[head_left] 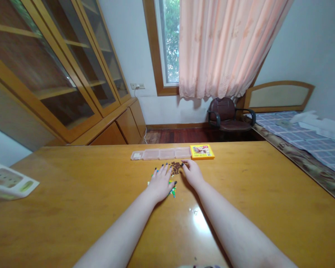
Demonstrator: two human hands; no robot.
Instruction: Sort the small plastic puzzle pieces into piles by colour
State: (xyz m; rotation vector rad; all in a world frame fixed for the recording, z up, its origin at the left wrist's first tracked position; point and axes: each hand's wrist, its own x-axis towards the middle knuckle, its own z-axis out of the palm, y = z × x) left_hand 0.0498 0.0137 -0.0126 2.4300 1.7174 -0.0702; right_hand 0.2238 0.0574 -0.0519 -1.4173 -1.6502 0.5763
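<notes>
Head view, wide room, logged from the remote station.

Left hand [160,182] lies palm down on the tabletop [72,193], fingers [164,169] spread wide and flat, nothing gripped. A scatter of coloured pieces [172,191] in green, yellow and blue shows at its near edge, partly covered by the palm.

Right hand [193,173] rests just right of it, fingers [185,163] drawn narrow, with the tips at the right edge of a small heap of brown pieces [175,166]. I cannot tell whether a piece is pinched between them (too small at this range). The heap sits between the two hands, just beside the left fingertips.

Far of the heap lies a clear compartment box [160,154], long, running left to right; its contents are not readable. A yellow box [202,152] sits against its right end.

Handling, my judgement: the brown pieces look tiny, hard and very light. They lie loose on a glossy surface, so they would skid and scatter under a careless sweep. Best taken singly by a fingertip pinch from above, or herded with the flat edge of a finger. The coloured pieces are likely much the same.

Elsewhere: a white carton [9,181] at the left edge of the tabletop, well apart. A dark chair [229,113] stands beneath the curtain [223,48], a bed [309,141] runs along the right, and a glass-fronted cabinet [72,74] is on the left wall.
</notes>
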